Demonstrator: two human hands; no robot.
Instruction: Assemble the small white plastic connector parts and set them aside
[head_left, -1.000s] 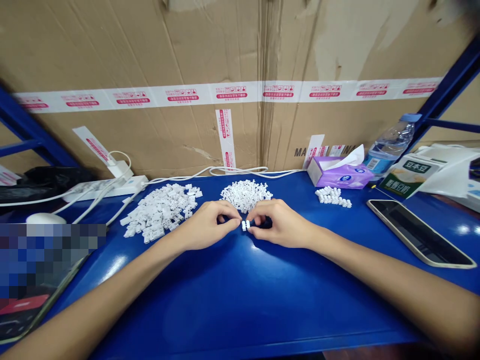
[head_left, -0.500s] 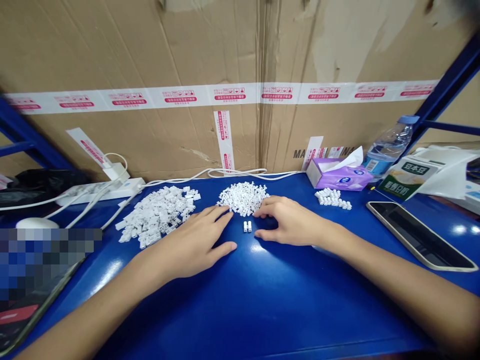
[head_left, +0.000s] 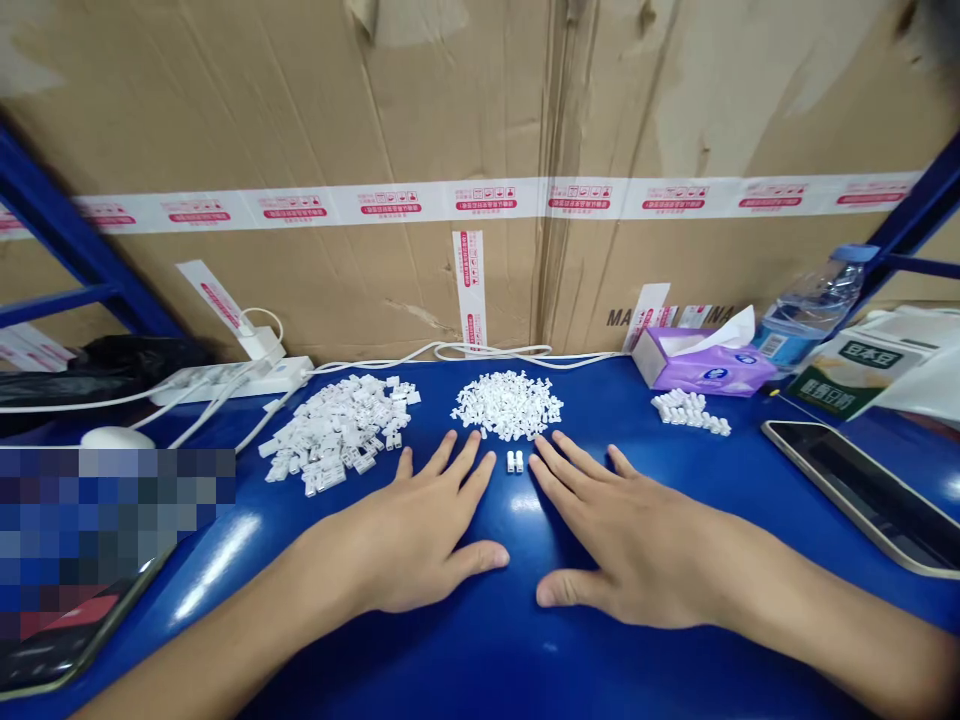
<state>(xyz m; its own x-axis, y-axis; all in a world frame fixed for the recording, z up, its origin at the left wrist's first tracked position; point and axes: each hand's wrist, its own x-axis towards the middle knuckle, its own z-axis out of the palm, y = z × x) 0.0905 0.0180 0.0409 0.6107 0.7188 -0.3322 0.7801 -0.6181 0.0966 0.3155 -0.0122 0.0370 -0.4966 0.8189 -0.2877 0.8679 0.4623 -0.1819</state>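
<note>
My left hand (head_left: 427, 530) lies palm down on the blue tabletop (head_left: 480, 660) with its fingers spread, holding nothing. Opposite it my right hand (head_left: 622, 530) is also flat and spread, with nothing in it. A small white connector (head_left: 514, 461), made of two lobes side by side, sits between the fingertips of both hands. Just beyond the fingertips is a pile of tiny white plastic pieces (head_left: 506, 405). Left of that, past my left fingers, a heap of larger white connector housings (head_left: 341, 425) is spread out. A short group of white connectors (head_left: 688, 410) lies farther right.
A purple tissue pack (head_left: 701, 362), a water bottle (head_left: 814, 305) and a green-white carton (head_left: 855, 370) stand at the back right. One phone (head_left: 870, 490) lies right, another device (head_left: 82, 640) left. A power strip (head_left: 232, 378) and white cables run along the cardboard wall (head_left: 337, 290).
Both hands have drawn back toward me and flattened out, fingers spreading. My right hand has opened from a curled pose beside the small pile. The view has shifted slightly.
</note>
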